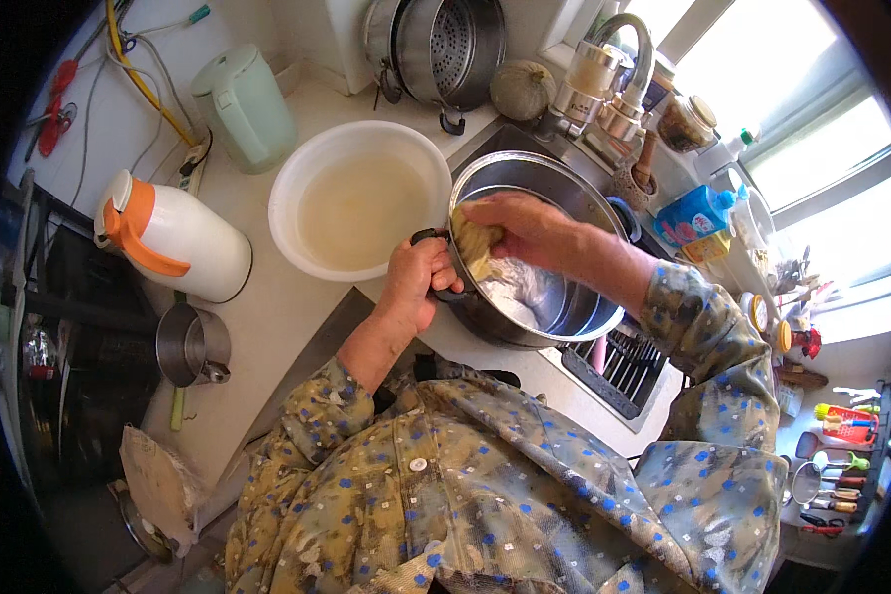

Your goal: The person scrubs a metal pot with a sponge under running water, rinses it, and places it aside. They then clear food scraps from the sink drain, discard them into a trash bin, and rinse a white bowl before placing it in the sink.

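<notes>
A large stainless steel pot (590, 200) is before me, its shiny inside facing up. My left hand (419, 281) grips one of its black side handles (425, 236). Inside the pot, my right hand (523, 229) holds a crumpled yellowish cloth (475, 241) against the inner wall by that handle. The fingertips are partly hidden by the cloth and the hand itself. Bright reflections cover the pot's floor, so whether it is wet cannot be told. Just left of the pot stands a white basin (285, 230) of cloudy, pale yellowish water (356, 204).
A mint-green kettle (241, 108), a white thermos jug (185, 237) and a small metal pot (193, 347) stand to the left. Behind are steamer pots (445, 56), a round squash (523, 90) and a faucet (624, 82). Bottles, jars and a mortar (630, 189) line the right; a black drain rack (616, 371) lies nearer.
</notes>
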Tool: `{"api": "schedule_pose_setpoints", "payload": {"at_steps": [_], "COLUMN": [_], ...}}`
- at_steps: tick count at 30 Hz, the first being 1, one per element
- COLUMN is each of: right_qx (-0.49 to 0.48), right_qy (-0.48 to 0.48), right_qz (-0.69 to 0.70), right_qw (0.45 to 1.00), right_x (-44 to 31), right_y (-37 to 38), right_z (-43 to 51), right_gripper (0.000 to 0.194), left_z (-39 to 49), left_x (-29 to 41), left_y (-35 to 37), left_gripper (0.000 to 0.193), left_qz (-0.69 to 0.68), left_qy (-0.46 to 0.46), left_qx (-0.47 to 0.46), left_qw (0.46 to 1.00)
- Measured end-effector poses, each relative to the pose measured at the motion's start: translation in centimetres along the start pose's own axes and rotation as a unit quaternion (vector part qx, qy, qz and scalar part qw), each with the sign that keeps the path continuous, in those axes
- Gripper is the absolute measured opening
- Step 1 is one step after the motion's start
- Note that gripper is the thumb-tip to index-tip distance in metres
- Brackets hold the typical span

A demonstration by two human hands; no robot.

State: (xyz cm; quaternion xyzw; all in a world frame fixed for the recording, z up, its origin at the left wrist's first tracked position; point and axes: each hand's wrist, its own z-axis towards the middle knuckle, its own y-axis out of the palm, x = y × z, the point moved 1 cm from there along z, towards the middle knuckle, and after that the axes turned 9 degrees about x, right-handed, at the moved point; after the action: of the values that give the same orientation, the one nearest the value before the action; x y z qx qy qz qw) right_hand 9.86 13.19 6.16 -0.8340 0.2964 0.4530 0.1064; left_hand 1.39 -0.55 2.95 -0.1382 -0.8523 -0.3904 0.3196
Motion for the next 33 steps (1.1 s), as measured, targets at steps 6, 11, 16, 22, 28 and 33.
{"api": "schedule_pose_setpoints", "payload": {"at_steps": [6, 11, 16, 22, 28, 33], "right_qx": [0.006, -0.014, -0.15, -0.238, -0.213, -0.131], "right_qy": [0.044, 0.062, 0.051, 0.042, -0.115, -0.237], "right_qz": [0.018, -0.215, -0.351, -0.597, -0.769, -0.867], "right_qw": [0.999, 0.975, 0.923, 0.765, 0.592, 0.418], "right_x": [1.8, 3.7, 4.7, 3.5, 3.0, 2.0], "right_y": [0.8, -0.8, -4.2, -9.9, -16.7, -18.7], "right_z": [-1.5, -3.5, -5.4, -7.3, -4.3, -0.2], "right_gripper": [0.017, 0.021, 0.027, 0.034, 0.024, 0.012], "left_z": [-0.1, 0.2, 0.1, -0.1, -0.1, 0.1], "left_x": [0.0, -0.2, -0.2, -0.1, 0.0, 0.1], "left_y": [-0.2, -0.2, -0.2, -0.1, -0.4, 0.2], "left_gripper": [0.009, 0.01, 0.012, 0.018, 0.005, 0.006], "left_qz": [-0.002, -0.01, -0.011, 0.009, 0.012, 0.02], "left_qy": [0.011, 0.017, 0.026, 0.031, 0.02, 0.005], "left_qx": [-0.008, -0.004, 0.007, 0.002, -0.008, 0.003], "left_qw": [1.0, 1.0, 1.0, 0.999, 1.0, 1.0]}}
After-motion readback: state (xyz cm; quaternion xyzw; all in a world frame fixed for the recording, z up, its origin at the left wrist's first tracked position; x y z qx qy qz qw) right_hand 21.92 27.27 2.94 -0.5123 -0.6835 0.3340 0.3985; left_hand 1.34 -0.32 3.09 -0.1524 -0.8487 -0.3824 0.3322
